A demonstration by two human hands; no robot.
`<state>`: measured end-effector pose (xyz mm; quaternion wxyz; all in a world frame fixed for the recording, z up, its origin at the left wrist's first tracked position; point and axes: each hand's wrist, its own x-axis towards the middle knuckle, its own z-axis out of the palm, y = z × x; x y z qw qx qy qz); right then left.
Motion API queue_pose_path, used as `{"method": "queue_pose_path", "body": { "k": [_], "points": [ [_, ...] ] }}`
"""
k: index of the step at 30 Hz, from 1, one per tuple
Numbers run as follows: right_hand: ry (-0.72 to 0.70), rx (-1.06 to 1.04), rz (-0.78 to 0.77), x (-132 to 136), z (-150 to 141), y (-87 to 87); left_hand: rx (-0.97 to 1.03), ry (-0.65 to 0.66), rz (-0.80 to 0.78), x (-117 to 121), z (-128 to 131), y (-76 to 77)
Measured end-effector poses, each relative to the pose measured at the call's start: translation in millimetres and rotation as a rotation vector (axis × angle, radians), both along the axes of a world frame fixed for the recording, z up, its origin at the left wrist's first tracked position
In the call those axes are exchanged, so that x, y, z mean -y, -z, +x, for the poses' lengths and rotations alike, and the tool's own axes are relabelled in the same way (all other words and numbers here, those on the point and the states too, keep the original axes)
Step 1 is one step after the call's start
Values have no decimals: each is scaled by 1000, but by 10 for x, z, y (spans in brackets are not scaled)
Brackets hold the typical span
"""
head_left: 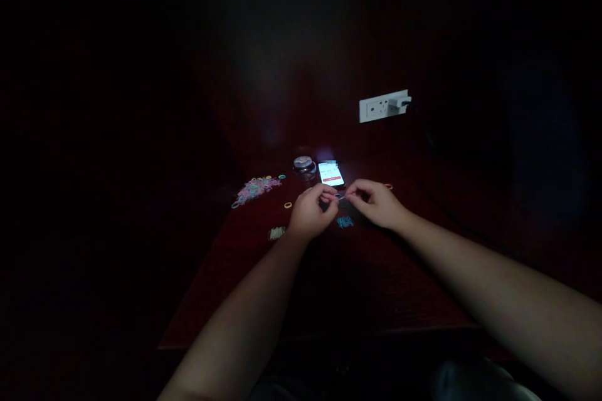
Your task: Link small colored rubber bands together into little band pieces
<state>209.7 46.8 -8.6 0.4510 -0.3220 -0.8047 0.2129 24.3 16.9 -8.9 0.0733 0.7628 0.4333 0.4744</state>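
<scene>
My left hand (314, 210) and my right hand (376, 203) meet over the middle of the table, fingertips pinched. Between them is a small pale elastic band (342, 197), gripped from both sides. Just below the fingers lies a bunch of blue elastic bands (345, 222). A bunch of pale yellow-green bands (276, 234) sits beside my left wrist. One yellow band (288, 205) rests left of my left hand, and part of an orange-pink band (389, 187) shows past my right hand.
A loose heap of mixed coloured bands (256, 189) lies at the table's left. Behind my hands are a lidded clear jar (303, 164) and a phone with a lit screen (332, 173). A wall socket (383, 106) holds a plug with a dark cable. Surroundings are very dark.
</scene>
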Motion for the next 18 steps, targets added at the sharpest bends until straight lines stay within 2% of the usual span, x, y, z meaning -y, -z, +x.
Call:
{"method": "queue_pose_path", "body": {
  "k": [18],
  "points": [
    [-58, -18, -77, -22, -3, 44, 3, -33, 24, -5, -8, 1]
  ]
}}
